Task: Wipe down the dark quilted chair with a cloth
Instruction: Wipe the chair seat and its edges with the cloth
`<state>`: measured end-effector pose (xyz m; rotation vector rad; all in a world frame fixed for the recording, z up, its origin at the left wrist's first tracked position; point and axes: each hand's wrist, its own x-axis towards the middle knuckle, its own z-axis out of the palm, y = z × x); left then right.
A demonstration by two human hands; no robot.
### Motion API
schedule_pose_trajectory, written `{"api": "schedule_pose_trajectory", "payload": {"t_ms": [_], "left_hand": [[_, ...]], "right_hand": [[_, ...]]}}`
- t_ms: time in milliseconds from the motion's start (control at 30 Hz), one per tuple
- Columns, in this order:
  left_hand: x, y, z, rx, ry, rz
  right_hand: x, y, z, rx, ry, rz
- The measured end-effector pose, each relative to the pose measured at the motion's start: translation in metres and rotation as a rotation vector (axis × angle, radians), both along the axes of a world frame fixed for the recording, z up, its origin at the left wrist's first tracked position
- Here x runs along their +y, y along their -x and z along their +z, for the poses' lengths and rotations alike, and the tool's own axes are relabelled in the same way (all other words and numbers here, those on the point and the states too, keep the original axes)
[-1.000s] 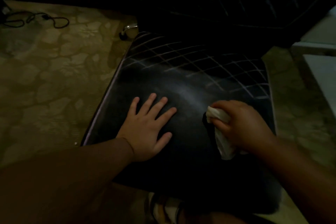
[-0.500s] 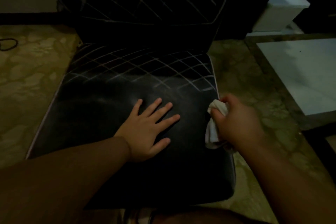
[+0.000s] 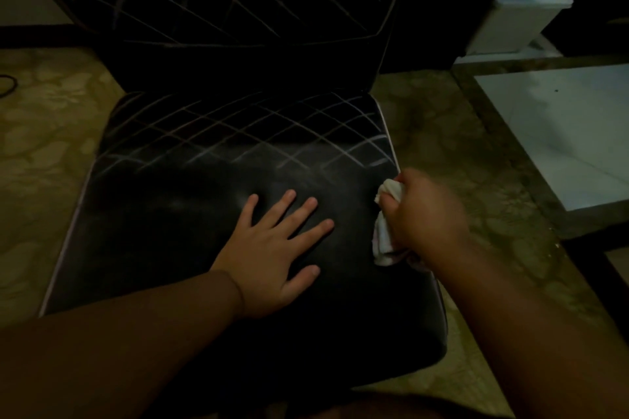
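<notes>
The dark quilted chair (image 3: 163, 214) fills the middle of the head view, its seat stitched with pale diamond lines and its backrest rising behind. My left hand (image 3: 272, 245) lies flat on the seat's middle with fingers spread. My right hand (image 3: 425, 214) grips a crumpled white cloth (image 3: 384, 241) against the seat's right edge. Part of the cloth is hidden under my fingers.
Patterned tan floor (image 3: 44, 146) surrounds the chair. A pale tiled area (image 3: 561, 133) with a dark border lies to the right. A white lidded bin (image 3: 517, 13) stands at the back right. A dark cable (image 3: 6, 83) shows at the far left.
My right hand has carried the cloth from the seat's middle right to its right edge. The view has turned rightward. My left hand has stayed flat on the seat.
</notes>
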<state>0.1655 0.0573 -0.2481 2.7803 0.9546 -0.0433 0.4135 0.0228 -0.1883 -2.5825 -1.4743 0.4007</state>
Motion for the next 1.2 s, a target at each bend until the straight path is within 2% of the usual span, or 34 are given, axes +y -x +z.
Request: {"api": "schedule_pose_trajectory", "payload": {"t_ms": [167,400,500,600,767,900,967,1033,1100,1200], "left_hand": [[-0.011,0.002,0.006,0.023,0.024,0.013],[-0.057,-0.010,0.011,0.034,0.093,0.026],[-0.084,-0.016,0.006,-0.040,0.090,0.060],[-0.099,-0.019,0.002,-0.029,0.072,0.075],[-0.093,-0.024,0.002,0.000,0.075,0.085],[-0.090,-0.025,0.009,-0.012,0.096,0.093],[-0.080,-0.025,0.018,0.033,0.101,0.062],[-0.063,-0.019,0.023,0.030,0.022,-0.054],[-0.052,-0.012,0.021,0.058,-0.043,-0.152],[-0.050,-0.006,0.005,0.044,-0.063,-0.169]], "right_hand": [[-0.011,0.000,0.002,0.015,0.012,0.042],[-0.041,-0.008,0.008,-0.079,0.064,0.095],[-0.064,-0.017,0.009,0.011,0.071,0.075],[-0.078,-0.024,0.011,0.088,0.029,0.057],[-0.066,-0.025,0.005,0.058,-0.017,0.038],[-0.036,-0.023,0.004,-0.037,-0.012,0.049],[-0.019,-0.025,0.002,-0.041,-0.051,0.018],[-0.009,-0.022,-0.001,-0.053,-0.065,-0.015],[-0.011,-0.019,-0.003,-0.063,-0.031,-0.010],[-0.028,-0.021,-0.001,-0.045,0.047,0.059]]}}
